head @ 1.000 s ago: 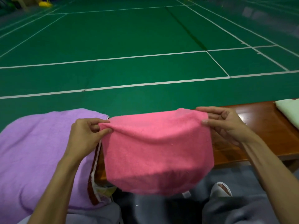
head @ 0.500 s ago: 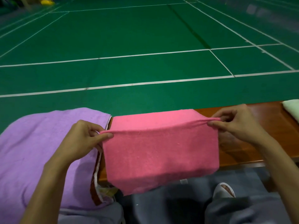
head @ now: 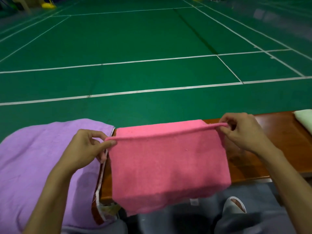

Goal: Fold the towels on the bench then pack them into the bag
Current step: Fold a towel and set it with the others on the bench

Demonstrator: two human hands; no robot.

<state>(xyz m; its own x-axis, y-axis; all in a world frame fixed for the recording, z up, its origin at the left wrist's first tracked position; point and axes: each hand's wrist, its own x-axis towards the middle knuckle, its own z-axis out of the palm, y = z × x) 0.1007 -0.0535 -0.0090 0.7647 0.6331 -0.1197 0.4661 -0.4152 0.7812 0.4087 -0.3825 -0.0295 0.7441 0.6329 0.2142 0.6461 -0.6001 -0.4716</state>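
A pink towel (head: 167, 168) is stretched taut between both hands above the wooden bench (head: 276, 149). Its far part lies over the bench and its near part hangs down past the front edge. My left hand (head: 84, 149) pinches the left end of the raised fold. My right hand (head: 243, 132) pinches the right end, a little higher. A purple towel (head: 33, 166) is spread on the left and covers that part of the bench. A pale folded towel (head: 304, 119) lies at the bench's far right edge. No bag is plainly visible.
Beyond the bench stretches a green court floor (head: 152, 39) with white lines. Below the bench are my grey-trousered legs and a grey slipper (head: 234, 205). A patterned cloth edge (head: 101, 191) shows beside the purple towel.
The pink towel, first held up as a loose sheet, has been drawn taut into a straight fold line, with its far part laid onto the bench. Both hands have kept their pinch.
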